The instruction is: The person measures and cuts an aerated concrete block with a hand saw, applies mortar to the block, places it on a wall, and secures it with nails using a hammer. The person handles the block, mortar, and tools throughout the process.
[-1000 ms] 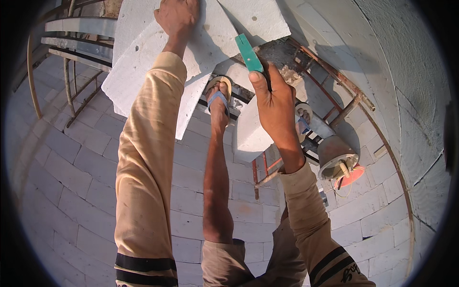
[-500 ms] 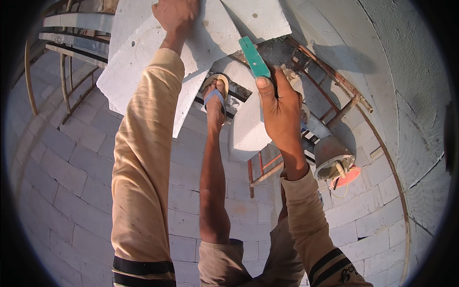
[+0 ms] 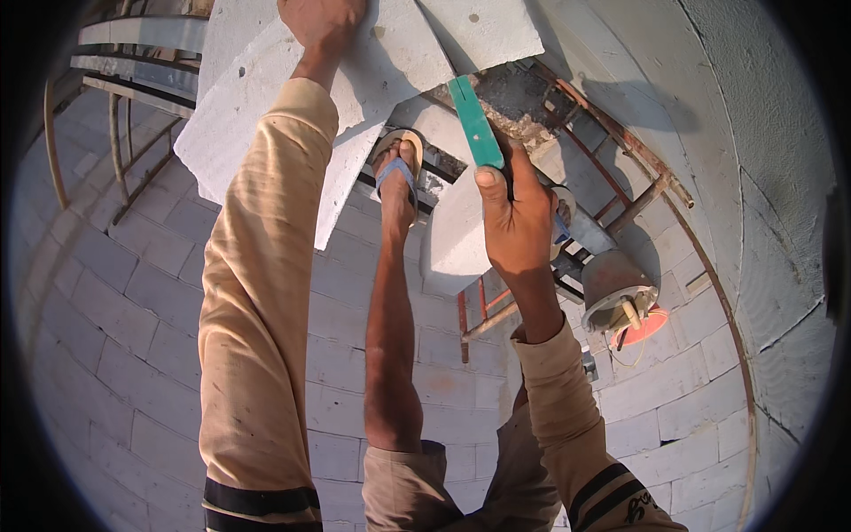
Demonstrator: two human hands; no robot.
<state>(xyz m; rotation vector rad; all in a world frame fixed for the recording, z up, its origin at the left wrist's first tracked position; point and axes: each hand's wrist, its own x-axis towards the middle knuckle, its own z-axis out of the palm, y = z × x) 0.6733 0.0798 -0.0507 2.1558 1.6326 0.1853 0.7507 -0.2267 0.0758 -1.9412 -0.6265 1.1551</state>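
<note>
My left hand (image 3: 325, 22) reaches to the top edge of the picture, over a large white block (image 3: 257, 124). Its fingers are cut off there, so whether they grip the block is not visible. In my right hand (image 3: 521, 217) is a flat green tool (image 3: 477, 120) with a slit along its far end. The thumb lies against its near end and the fingers wrap behind it; a dark part shows beside the thumb. The tool's tip points up toward the corner of the white slabs. Beyond my right hand sits a smaller white block (image 3: 456, 235).
My sandalled foot (image 3: 396, 173) stands on dark bars of a scaffold. Rusty scaffold rails (image 3: 612, 133) run at right, near a grey rendered wall (image 3: 784, 177). A bucket (image 3: 618, 288) holding a handled tool hangs or stands by a red round object (image 3: 644, 330). Metal bars (image 3: 133, 62) lie at left.
My right hand and the green tool have moved slightly down, toward me. My left hand has shifted a little up and left, still over the white block.
</note>
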